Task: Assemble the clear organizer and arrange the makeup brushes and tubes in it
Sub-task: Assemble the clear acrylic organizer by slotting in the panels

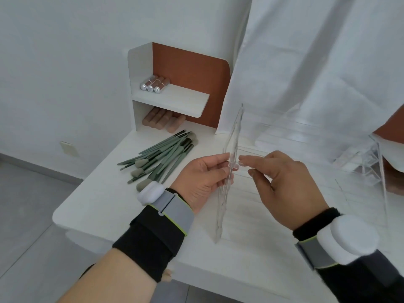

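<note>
My left hand (202, 178) grips a clear organizer panel (232, 141), which stands on edge over the white table (105, 206). On the panel's right side my right hand (277, 184) pinches a small clear tab with thumb and forefinger. A pile of green makeup brushes (161, 155) lies to the left of my left hand. Three silver-capped tubes (154, 84) lie on the shelf unit's upper shelf. Several pinkish tubes (162, 121) lie underneath. More clear organizer parts (363, 162) stand at the right.
A white shelf unit with a brown back (190, 75) stands at the table's far side against the wall. A white cloth (306, 73) hangs at the back right. The table's left edge drops to a grey floor (24, 215).
</note>
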A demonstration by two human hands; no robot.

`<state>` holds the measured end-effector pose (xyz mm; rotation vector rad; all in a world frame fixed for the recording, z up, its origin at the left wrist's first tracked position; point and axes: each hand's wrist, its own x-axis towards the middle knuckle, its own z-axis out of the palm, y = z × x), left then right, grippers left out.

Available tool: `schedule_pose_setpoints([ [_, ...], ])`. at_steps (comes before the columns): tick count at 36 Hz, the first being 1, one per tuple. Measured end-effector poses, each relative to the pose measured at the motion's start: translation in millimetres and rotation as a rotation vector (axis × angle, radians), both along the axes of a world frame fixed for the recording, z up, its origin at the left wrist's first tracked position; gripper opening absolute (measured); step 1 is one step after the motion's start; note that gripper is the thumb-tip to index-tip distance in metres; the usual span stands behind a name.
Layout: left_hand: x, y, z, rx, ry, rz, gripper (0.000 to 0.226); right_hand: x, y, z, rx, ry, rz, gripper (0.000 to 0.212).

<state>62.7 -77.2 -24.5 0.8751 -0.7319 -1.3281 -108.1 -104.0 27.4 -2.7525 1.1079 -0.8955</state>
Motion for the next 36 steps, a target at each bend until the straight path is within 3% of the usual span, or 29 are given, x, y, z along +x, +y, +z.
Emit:
schedule_pose_setpoints([
  [7,0.7,1.6,0.3,0.009,0.014,-0.010,0.040,0.1,-1.4,3.4,0.067,0.101,0.023,0.035],
  [18,2.5,1.5,1.8,0.007,0.050,-0.028,0.036,3.2,1.8,-3.0,0.074,0.034,0.012,0.033],
  [28,2.9,0.0,-0.9,-0.006,-0.006,-0.058,0.055,2.4,-1.4,0.0,0.166,0.075,-0.028,0.032],
  [33,3.7,1.0,-0.3,-0.014,0.010,-0.053,0.053,2.1,1.0,-2.4,0.085,-0.006,-0.017,0.029],
  [36,3.7,1.2,0.7,-0.016,0.017,-0.051,0.052,3.5,-0.8,-2.5,0.115,0.051,-0.031,0.031],
])
